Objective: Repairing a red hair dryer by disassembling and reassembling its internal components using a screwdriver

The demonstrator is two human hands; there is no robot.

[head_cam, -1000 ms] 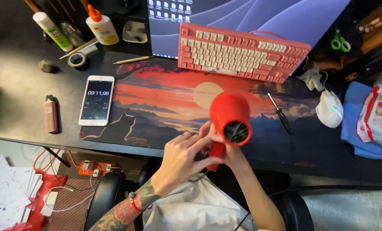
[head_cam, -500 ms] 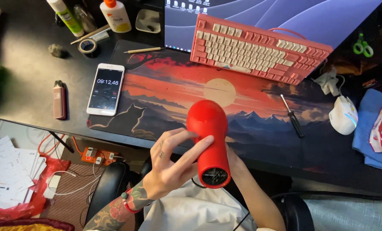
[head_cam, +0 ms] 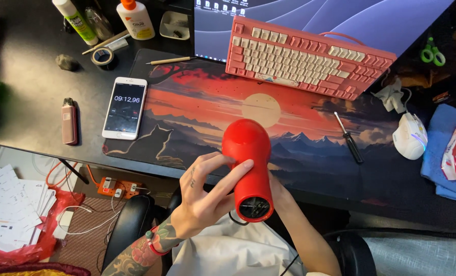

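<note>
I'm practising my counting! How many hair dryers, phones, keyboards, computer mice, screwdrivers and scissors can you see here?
red hair dryer: 1
white phone: 1
pink keyboard: 1
white computer mouse: 1
screwdriver: 1
green scissors: 1
Total: 6

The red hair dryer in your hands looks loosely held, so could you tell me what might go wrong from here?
The red hair dryer sits above the desk edge, with only the left hand fingertips on its side and the right hand mostly hidden behind it; it could slip off. Swung forward, it might hit the screwdriver or pink keyboard.
</note>
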